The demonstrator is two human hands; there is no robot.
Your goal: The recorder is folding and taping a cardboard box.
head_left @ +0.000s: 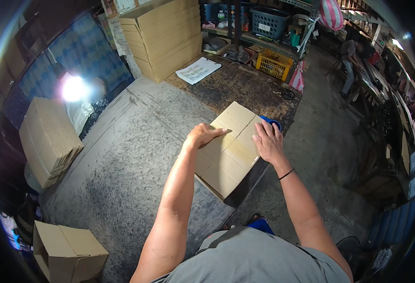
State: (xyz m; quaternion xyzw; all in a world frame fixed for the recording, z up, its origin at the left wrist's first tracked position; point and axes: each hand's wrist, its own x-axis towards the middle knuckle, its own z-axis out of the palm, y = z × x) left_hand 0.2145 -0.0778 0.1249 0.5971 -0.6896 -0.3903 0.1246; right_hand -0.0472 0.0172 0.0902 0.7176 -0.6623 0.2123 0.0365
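Observation:
A cardboard box (pixel 228 165) lies on the worktable in front of me with its top flaps folded closed and a seam across them. My left hand (pixel 206 135) grips its left edge, thumb on top and the other fingers mostly hidden at the side. On the right edge my right hand (pixel 269 144) rests with fingers stretched and slightly spread; a dark band circles that wrist. Just beyond the right fingertips a blue object (pixel 271 122) is partly hidden by the box, so its kind cannot be made out.
Stacked cardboard boxes (pixel 162 42) stand at the back beside a clipboard with papers (pixel 199 70). Flattened cartons (pixel 49 141) lean at the left. An open box (pixel 70 252) sits lower left. Shelves hold a yellow crate (pixel 274 64) and grey basket (pixel 268 23). Another person (pixel 349 63) is far right.

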